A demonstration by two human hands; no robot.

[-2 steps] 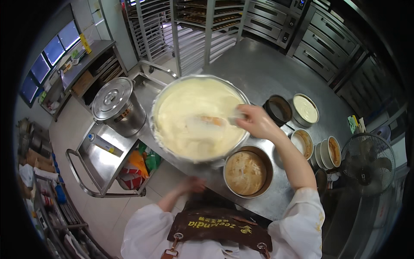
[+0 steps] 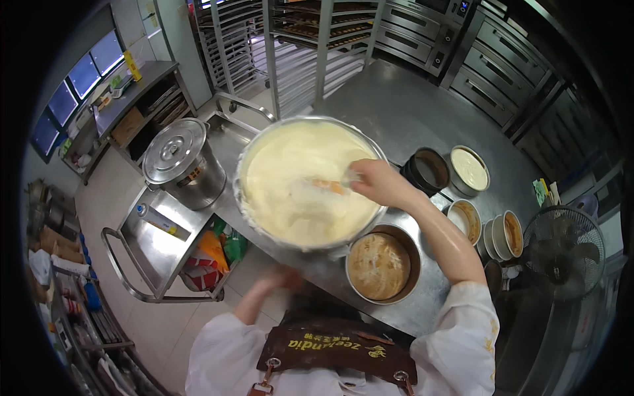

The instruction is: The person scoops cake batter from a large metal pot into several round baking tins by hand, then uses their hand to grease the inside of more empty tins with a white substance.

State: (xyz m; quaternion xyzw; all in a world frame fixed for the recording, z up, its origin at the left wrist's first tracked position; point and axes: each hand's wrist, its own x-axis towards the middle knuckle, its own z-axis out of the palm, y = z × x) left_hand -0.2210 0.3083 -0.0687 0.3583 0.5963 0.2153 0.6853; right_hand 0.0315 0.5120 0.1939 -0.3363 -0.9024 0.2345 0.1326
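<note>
The biggest thing I see from far away is the shiny metal table. Next comes the big round bowl at its near left edge, full of pale yellow cream. A tall metal pot with a lid sits left of the bowl. Just beside the bowl, on its near right side, I see a round pan with a light brown bottom. The person's right hand is over the bowl, its fingers curled around a blurry tool. The left hand is near the table's edge, too blurry for me to tell how its fingers are. Smallest is the tool, with an orange part, in the middle of the bowl.
</note>
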